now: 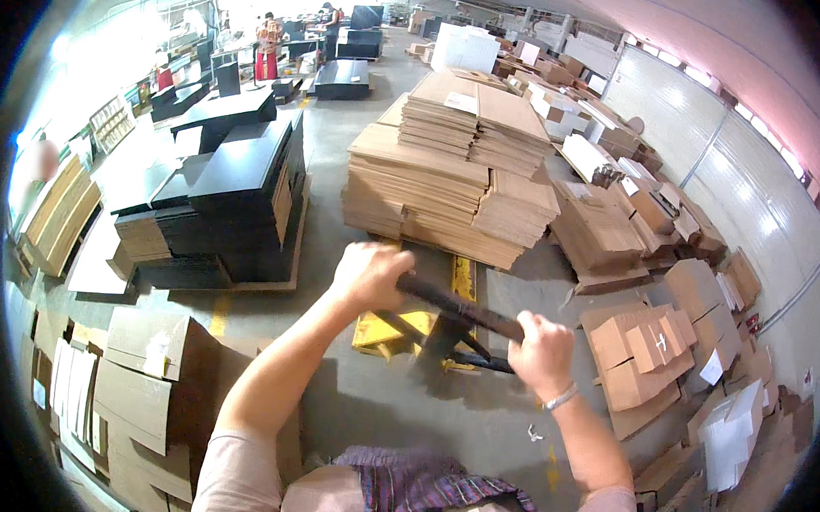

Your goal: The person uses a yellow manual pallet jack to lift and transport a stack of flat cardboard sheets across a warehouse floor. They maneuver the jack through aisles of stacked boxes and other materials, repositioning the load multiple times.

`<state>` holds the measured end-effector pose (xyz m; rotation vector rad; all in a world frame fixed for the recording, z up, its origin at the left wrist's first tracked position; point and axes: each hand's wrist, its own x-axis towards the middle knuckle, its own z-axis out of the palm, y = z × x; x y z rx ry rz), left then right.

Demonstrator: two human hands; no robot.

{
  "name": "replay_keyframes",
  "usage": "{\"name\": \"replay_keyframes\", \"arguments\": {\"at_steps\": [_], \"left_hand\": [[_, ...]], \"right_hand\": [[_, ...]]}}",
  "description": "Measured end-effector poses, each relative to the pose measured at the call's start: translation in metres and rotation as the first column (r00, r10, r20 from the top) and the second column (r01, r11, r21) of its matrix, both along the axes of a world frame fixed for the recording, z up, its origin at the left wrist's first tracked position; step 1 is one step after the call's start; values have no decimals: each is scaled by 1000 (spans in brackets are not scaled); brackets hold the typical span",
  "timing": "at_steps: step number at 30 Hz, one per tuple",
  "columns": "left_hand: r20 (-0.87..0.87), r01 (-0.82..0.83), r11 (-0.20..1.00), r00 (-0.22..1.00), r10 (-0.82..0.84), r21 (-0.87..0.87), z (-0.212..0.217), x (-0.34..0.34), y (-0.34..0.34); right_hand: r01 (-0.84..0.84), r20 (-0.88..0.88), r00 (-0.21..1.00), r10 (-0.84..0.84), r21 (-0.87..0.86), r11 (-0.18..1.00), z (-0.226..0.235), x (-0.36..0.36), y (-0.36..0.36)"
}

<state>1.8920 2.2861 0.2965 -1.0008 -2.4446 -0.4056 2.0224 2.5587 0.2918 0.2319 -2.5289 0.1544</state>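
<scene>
Both of my hands grip the dark handle bar (462,309) of a yellow pallet jack (380,333). My left hand (371,277) is wrapped round the bar's left end. At its right end my right hand (542,353) is closed, with a pale bracelet on the wrist. Ahead of the jack stands a tall stack of flat brown cardboard (422,180), and a yellow fork (463,280) shows at the stack's near foot. Most of the forks' length is hidden below the stack.
A pallet of black panels (223,182) stands to the left, with folded cardboard (140,364) nearer. Along the right lie cardboard piles (637,350) before a pale wall (677,112). A white scrap (535,433) lies on the grey floor. A person (268,43) stands far back.
</scene>
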Motion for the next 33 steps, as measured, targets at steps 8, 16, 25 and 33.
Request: {"name": "replay_keyframes", "arguments": {"at_steps": [8, 16, 25, 33], "left_hand": [[-23, -119, 993, 993, 118, -11, 11, -47, 51], [-29, -164, 986, 986, 165, 20, 9, 36, 51], [-72, -230, 973, 970, 232, 24, 10, 50, 67], [-57, -272, 962, 960, 273, 25, 7, 2, 73]], "right_hand": [[-41, -40, 998, 43, 47, 998, 11, -72, 57], [-302, 28, 953, 302, 25, 953, 15, -41, 84], [-441, 71, 896, 439, 18, 897, 20, -49, 105], [-358, 36, 934, 356, 63, 932, 13, -94, 106]]}}
